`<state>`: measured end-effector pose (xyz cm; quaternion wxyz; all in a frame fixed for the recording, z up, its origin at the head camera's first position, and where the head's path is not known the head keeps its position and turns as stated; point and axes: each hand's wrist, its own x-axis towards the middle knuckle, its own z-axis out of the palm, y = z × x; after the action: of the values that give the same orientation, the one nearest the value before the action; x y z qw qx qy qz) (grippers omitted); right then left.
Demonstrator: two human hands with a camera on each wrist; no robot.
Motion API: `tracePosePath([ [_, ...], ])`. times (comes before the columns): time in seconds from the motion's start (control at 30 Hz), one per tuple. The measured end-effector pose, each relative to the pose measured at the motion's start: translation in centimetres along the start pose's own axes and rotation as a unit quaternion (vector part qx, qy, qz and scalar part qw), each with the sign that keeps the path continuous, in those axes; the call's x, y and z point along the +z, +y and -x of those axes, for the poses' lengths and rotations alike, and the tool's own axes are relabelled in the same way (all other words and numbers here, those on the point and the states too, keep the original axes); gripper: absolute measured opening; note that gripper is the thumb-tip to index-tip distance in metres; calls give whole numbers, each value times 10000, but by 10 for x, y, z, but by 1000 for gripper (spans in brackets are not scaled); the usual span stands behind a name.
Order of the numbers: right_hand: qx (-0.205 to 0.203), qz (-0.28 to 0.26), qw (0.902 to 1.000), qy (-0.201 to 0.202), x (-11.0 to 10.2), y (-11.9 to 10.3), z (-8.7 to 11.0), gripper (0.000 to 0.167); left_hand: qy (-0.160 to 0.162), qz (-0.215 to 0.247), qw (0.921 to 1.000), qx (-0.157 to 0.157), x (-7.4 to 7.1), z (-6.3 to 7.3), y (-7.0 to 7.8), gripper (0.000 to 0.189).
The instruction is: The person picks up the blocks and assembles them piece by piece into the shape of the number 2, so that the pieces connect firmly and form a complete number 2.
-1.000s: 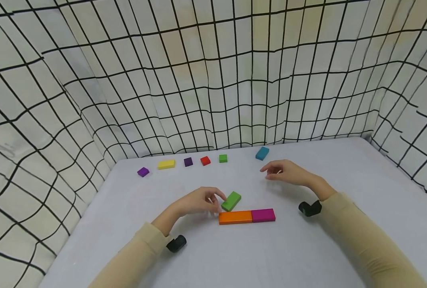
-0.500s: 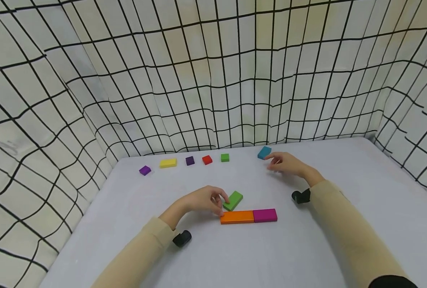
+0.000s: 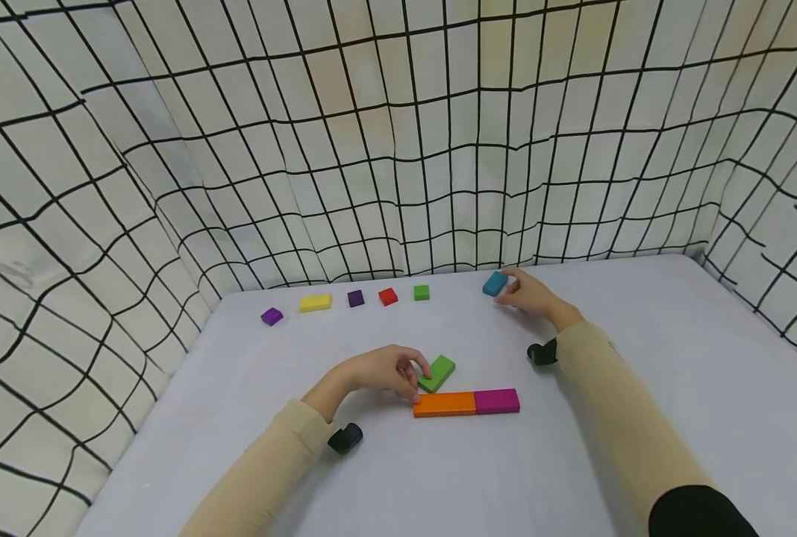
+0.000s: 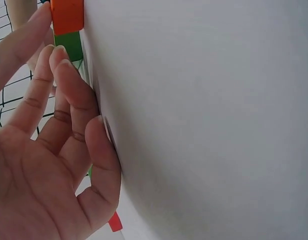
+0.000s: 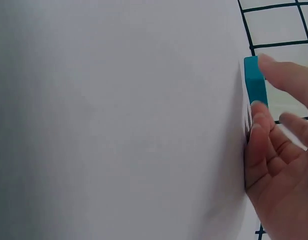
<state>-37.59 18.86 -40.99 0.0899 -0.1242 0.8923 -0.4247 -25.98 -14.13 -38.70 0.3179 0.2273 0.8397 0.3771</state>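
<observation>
In the head view my right hand is at the far side of the table, with thumb and fingers pinching the blue block at its opposite ends. The right wrist view shows the thumb over one end of this blue block and fingertips at the other. My left hand is lower and nearer, loosely bent. Its thumb touches the left end of an orange block, and its index fingertip rests on a tilted green block. A magenta block lies end to end with the orange one.
Along the back of the white table stand a purple block, a yellow block, a dark purple block, a red block and a small green block. Black netting over white sheeting rises behind and at both sides.
My right hand has moved forward and slightly left to the blue block and closed around it. The left hand has shifted slightly right, its thumb now against the orange block and index finger over the green block.
</observation>
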Motion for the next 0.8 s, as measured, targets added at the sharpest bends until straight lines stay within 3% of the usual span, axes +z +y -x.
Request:
tracePosePath([
  [0.17,404,484,9980,55,0,-9,-9,83,2,48,10000,-28,-2,-1,0,29],
  [0.37,648,837,9944,-56,1,-16,-13,80,-19,81,10000,8,1,0,-2,28],
  [0.8,841,725,9931,382,6,-15,-11,77,-132,119,9998,-49,-3,-2,2,29],
])
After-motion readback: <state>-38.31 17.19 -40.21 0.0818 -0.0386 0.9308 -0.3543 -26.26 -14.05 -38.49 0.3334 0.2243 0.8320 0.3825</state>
